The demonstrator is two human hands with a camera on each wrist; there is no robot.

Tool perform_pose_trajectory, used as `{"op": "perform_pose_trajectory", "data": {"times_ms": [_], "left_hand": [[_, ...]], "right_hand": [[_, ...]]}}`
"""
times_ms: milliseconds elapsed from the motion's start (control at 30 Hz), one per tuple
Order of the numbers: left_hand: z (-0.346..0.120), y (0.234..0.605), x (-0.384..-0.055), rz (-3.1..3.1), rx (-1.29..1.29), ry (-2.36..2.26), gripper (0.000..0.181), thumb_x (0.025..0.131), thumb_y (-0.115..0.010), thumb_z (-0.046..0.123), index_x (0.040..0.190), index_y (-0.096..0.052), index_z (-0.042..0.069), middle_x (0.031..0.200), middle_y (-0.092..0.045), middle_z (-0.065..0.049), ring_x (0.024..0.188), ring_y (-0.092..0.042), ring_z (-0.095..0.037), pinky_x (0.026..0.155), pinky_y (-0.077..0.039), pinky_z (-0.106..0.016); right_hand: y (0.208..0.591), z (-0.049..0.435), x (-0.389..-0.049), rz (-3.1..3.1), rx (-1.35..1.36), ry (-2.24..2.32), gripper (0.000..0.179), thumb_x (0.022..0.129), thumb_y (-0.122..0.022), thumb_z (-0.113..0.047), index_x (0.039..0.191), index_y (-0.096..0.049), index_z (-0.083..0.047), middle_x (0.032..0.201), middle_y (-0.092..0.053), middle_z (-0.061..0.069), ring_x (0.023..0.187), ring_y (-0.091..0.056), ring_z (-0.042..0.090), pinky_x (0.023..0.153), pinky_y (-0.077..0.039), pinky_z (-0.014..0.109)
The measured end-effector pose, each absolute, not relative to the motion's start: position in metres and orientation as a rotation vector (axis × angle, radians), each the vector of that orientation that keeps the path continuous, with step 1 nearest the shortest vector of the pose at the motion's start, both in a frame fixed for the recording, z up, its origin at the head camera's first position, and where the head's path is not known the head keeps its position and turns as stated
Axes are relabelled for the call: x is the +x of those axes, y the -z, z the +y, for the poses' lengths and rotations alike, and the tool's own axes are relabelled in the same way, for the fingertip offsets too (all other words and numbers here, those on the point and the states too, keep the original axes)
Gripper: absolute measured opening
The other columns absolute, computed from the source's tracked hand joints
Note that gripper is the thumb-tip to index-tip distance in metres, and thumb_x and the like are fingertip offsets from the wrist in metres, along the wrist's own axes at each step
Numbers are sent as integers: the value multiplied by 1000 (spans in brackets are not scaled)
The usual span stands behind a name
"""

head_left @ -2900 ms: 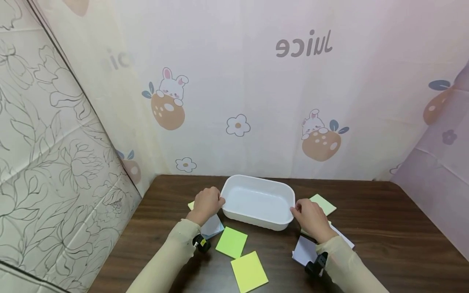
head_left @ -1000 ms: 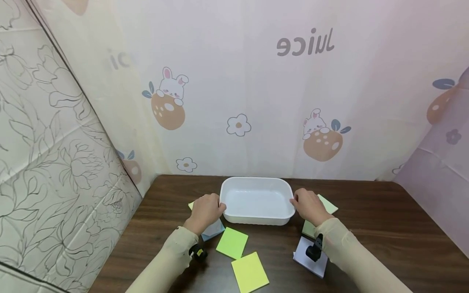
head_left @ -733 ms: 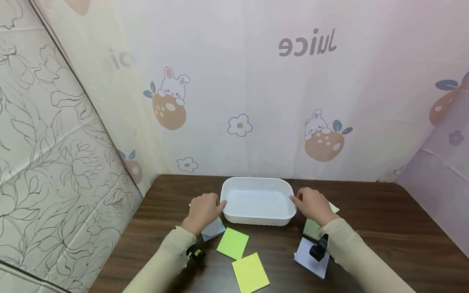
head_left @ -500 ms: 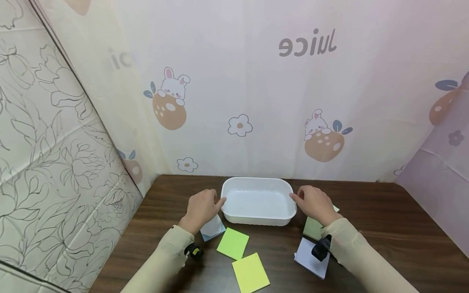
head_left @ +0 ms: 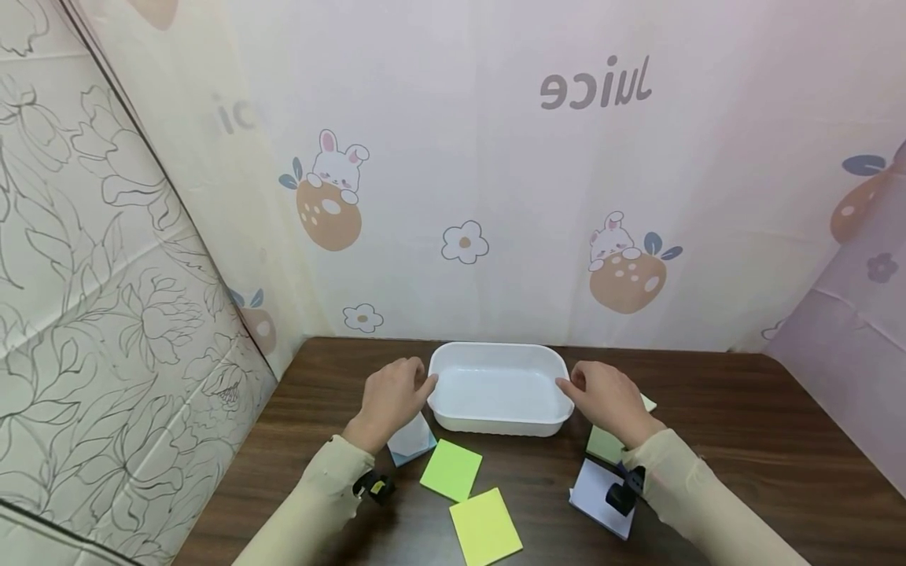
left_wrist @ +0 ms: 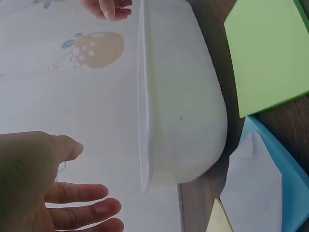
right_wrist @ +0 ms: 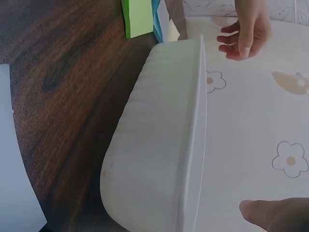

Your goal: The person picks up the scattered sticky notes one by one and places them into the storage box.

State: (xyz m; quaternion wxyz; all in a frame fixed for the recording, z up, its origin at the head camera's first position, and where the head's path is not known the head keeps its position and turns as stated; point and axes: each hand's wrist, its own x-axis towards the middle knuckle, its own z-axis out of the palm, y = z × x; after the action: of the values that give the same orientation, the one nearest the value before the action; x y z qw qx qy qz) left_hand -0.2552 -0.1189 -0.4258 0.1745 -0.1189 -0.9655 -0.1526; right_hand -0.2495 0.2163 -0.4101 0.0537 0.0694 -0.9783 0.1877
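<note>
A white plastic tub, bare inside, stands on the table near its back edge. My left hand hovers at the tub's left end. In the left wrist view its loosely bent fingers are apart from the rim, with nothing between them and the thumb. At the right end hovers my right hand, its thumb overlapping the rim in the head view. The right wrist view shows that thumb clear of the tub wall; the other fingers are hidden there.
In front of the tub lie a green sticky-note pad and a yellow pad. Blue and white notes lie by the left wrist. Lilac and pale green pads lie under the right forearm. A printed curtain hangs behind.
The tub, tilted at first, has straightened parallel to the back edge. Both hands, at its rim before, have since loosened and lifted slightly off its ends.
</note>
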Motion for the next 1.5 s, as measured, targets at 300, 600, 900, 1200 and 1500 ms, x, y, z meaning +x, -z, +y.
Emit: {"op": "perform_pose_trajectory", "data": {"times_ms": [300,600,900,1200,1500], "left_hand": [[-109,416,-250,-2722,-381,451,30,95,-69,37,98,-72,7,66,-59,0,55,-48,-10,47,-36,-23],[-96,410,-242,-2703,-438,432,30,94,-70,38,103,-73,9,76,-70,-2,59,-56,-10,48,-40,-22],[-85,410,-238,-2723,-529,451,34,94,-69,40,105,-73,8,83,-74,-4,67,-65,-15,50,-42,-22],[-74,409,-236,-2745,-585,427,32,96,-67,42,106,-72,12,88,-75,-3,71,-67,-16,53,-46,-24],[-61,411,-236,-2720,-627,430,32,97,-65,41,108,-72,12,89,-74,-3,76,-68,-17,55,-46,-26]], "right_hand": [[408,217,-242,-2942,242,-560,28,96,-66,-36,85,-66,-10,70,-57,1,64,-48,16,53,-36,30],[406,219,-236,-2912,264,-547,27,95,-68,-34,91,-70,-7,79,-66,3,65,-51,16,54,-39,30],[405,225,-234,-2937,245,-518,32,95,-68,-35,98,-72,-3,88,-71,10,71,-59,17,55,-45,31],[404,237,-234,-2950,251,-519,36,96,-66,-35,104,-71,0,101,-72,18,77,-63,21,58,-50,36],[406,255,-239,-2960,213,-484,39,96,-66,-38,103,-71,0,95,-72,17,72,-62,20,55,-47,34]]}}
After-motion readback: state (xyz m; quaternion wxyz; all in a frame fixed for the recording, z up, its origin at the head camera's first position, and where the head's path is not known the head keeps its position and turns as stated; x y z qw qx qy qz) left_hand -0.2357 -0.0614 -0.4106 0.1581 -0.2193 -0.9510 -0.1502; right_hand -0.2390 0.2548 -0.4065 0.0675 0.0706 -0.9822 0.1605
